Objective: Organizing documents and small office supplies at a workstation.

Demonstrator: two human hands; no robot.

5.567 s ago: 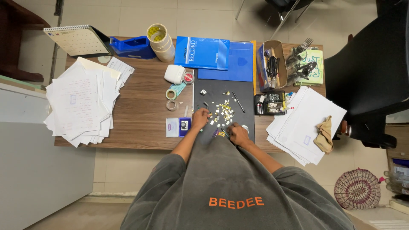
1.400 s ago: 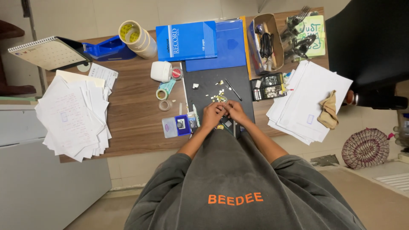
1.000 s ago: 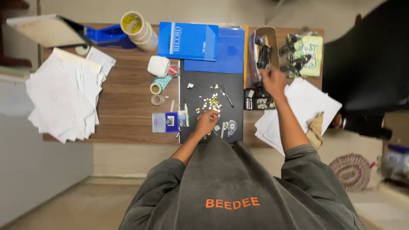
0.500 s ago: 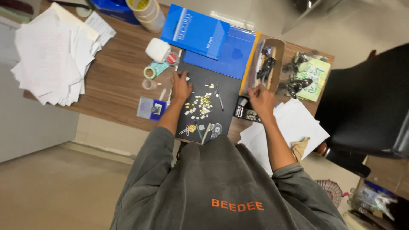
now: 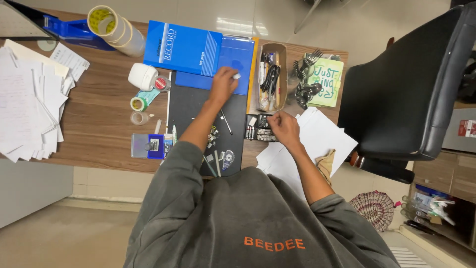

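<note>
While both forearms reach out from the grey sweatshirt over the near edge of the table (image 5: 104, 124), the left hand (image 5: 223, 84) lies knuckles-up toward the far edge, fingers curled, pinching a small white piece (image 5: 236, 76) over the blue folder (image 5: 233, 67). That piece is too small to read its axis. Right hand (image 5: 283, 127) sits closer to the near edge, loosely closed, resting on white sheets (image 5: 317, 141) just beside a small black organiser (image 5: 258, 127); whether it grips anything cannot be told.

Between the hands: black mat (image 5: 191, 106), long axis running near edge to far edge, strewn with small bits (image 5: 213, 134) and a pen (image 5: 225, 121). Beyond the right hand, narrow cardboard tray (image 5: 271, 77), same axis, holding pens. Left of the mat: tape rolls (image 5: 139, 103), white tub (image 5: 142, 75). Far edge: blue record book (image 5: 182, 47), big tape roll (image 5: 111, 27). Left end: paper stack (image 5: 27, 104). Off the right end: black chair (image 5: 406, 84).
</note>
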